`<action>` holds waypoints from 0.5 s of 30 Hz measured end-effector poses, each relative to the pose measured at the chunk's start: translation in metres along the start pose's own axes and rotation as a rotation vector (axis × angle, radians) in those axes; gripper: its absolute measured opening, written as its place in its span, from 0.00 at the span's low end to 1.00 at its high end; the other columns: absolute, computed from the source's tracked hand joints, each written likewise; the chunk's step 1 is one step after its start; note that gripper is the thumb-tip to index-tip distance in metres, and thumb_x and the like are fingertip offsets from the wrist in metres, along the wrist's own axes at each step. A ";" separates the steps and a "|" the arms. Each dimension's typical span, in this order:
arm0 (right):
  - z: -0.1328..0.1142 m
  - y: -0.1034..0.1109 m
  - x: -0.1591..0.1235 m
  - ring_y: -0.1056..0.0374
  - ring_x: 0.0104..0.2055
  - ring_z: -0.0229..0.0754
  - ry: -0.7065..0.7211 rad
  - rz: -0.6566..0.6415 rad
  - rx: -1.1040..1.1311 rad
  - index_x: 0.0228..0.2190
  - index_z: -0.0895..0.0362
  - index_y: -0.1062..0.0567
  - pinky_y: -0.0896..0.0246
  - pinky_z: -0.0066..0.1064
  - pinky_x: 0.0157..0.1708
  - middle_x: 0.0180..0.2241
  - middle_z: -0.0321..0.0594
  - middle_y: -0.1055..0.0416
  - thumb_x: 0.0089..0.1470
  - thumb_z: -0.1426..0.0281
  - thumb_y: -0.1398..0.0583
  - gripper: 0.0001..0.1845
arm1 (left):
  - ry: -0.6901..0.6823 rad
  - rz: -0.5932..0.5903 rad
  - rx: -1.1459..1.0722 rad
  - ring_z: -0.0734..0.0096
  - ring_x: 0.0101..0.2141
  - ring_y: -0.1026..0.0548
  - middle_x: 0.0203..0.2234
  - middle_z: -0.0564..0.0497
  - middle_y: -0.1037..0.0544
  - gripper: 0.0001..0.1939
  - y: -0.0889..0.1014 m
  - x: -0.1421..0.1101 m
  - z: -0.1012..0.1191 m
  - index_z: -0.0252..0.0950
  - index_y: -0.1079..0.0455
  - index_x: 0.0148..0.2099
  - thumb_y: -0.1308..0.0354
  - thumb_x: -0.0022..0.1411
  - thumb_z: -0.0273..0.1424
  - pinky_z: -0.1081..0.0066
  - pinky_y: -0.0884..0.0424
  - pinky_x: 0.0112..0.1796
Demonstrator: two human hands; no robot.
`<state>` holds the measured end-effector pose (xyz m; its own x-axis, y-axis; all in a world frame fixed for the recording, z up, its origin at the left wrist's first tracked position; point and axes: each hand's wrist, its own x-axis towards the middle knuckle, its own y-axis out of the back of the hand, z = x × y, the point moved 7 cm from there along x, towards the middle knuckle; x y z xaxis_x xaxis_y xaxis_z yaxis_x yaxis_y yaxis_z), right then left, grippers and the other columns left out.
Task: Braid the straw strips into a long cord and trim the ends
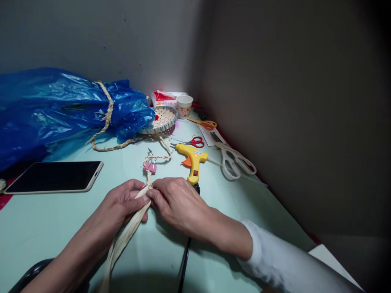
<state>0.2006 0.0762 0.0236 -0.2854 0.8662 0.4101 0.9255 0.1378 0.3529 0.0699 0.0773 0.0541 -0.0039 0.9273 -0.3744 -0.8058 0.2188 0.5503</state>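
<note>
Pale, flat strips that look like dried corn husk (126, 236) run from the bottom of the view up to my two hands. My left hand (125, 201) pinches them between thumb and fingers. My right hand (174, 199) is closed on the same strips just to the right, thumb tip close to the left thumb. Beyond my fingertips the strips narrow into a braided cord (159, 157). A pink binder clip (150, 167) grips the cord a little ahead of my hands. The tips of several fingers are hidden behind the strips.
A yellow glue gun (193, 158) lies right of the clip, with red-handled scissors (195, 142), white-handled scissors (233, 160) and orange scissors (207, 124) beyond. A phone (55, 177) and blue plastic bag (61, 110) lie left. A woven basket (165, 118) and paper cup (184, 106) stand at the back.
</note>
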 end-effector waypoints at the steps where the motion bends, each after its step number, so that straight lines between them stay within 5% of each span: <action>1: 0.001 -0.001 0.000 0.38 0.28 0.37 -0.006 0.002 0.011 0.28 0.59 0.28 0.52 0.30 0.30 0.28 0.40 0.27 0.68 0.67 0.48 0.17 | -0.005 0.006 0.030 0.74 0.20 0.32 0.17 0.56 0.24 0.22 0.001 0.000 0.000 0.38 0.35 0.39 0.30 0.49 0.43 0.77 0.41 0.24; 8: 0.001 -0.005 -0.003 0.40 0.29 0.36 0.023 0.046 0.009 0.28 0.59 0.24 0.52 0.29 0.31 0.27 0.37 0.30 0.66 0.71 0.46 0.16 | -0.102 0.128 0.322 0.69 0.20 0.31 0.18 0.59 0.25 0.18 0.009 -0.001 -0.003 0.41 0.35 0.39 0.36 0.53 0.45 0.74 0.42 0.22; 15: 0.003 -0.005 -0.001 0.38 0.27 0.34 0.020 0.097 0.192 0.27 0.59 0.21 0.51 0.27 0.30 0.25 0.36 0.27 0.63 0.74 0.45 0.16 | -0.259 0.347 0.751 0.60 0.34 0.24 0.31 0.54 0.19 0.17 0.008 -0.015 0.019 0.44 0.30 0.43 0.49 0.61 0.49 0.67 0.35 0.36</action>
<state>0.1969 0.0764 0.0184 -0.1962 0.8703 0.4518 0.9787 0.1452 0.1453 0.0751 0.0706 0.0788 0.0311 0.9988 0.0375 -0.1793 -0.0313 0.9833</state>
